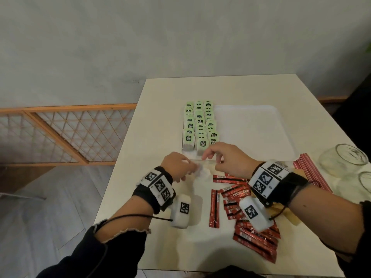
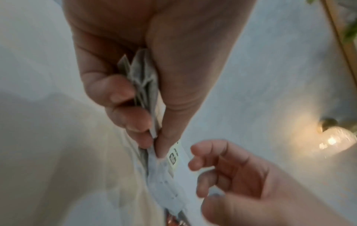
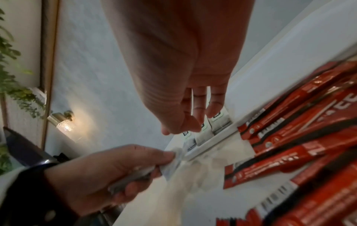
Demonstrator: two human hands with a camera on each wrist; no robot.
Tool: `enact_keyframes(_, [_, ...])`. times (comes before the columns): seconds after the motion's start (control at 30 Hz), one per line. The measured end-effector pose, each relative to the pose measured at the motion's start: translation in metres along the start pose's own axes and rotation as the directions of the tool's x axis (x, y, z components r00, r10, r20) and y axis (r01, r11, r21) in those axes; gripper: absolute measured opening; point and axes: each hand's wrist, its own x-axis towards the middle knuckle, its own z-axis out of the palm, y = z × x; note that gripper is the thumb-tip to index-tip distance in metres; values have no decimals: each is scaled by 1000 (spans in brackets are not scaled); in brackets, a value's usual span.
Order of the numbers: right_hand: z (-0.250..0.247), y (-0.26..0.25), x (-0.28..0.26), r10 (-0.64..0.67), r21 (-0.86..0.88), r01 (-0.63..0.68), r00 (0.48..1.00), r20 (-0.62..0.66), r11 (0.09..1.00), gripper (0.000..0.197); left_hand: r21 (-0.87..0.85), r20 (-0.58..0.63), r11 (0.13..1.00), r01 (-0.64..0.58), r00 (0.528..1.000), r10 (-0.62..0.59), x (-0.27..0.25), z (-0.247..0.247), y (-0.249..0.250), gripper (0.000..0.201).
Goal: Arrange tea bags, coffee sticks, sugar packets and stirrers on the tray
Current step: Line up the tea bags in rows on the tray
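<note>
Three rows of green tea bags (image 1: 199, 125) fill the tray's (image 1: 261, 129) left end. Just off its near rim, the left hand (image 1: 178, 170) pinches a few pale packets (image 2: 142, 82), probably as a ready supply; the right hand (image 1: 224, 159) hovers loosely curled, holding nothing. Coffee sticks (image 1: 247, 221) wait nearer.

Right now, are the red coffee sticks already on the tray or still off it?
Off it. The red coffee sticks lie scattered on the table, nearer the person than the white tray, which holds only green-labelled tea bags.

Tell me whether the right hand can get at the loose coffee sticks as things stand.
Probably yes: the right hand holds nothing, and the coffee sticks lie uncovered on the table right beneath its wrist.
</note>
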Motion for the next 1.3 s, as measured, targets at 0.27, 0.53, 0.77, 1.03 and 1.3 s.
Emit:
enact_keyframes(0.27, [7, -6, 6, -72, 57, 80, 990, -125, 995, 14, -381, 80, 923, 51, 997, -22, -5, -12, 9, 31])
enact_keyframes(0.53, [13, -11, 56, 48, -15, -53, 974, -223, 998, 13, -654, 137, 740, 156, 987, -88, 9, -49, -3, 40])
enact_keyframes(0.77, [24, -4, 90, 117, -70, -127, 985, -127, 989, 19, -672, 83, 737, 73, 996, -24, 22, -65, -28, 53])
enact_keyframes(1.03, [28, -7, 105, 154, -59, -169, 966, -206, 984, 16, -704, 26, 710, 17, 1000, 1, 37, -74, -35, 49])
enact_keyframes(1.3, [20, -32, 96, 118, 240, -66, 971, -208, 969, 20, -697, -9, 713, -84, 994, 108, 38, -66, -22, 44])
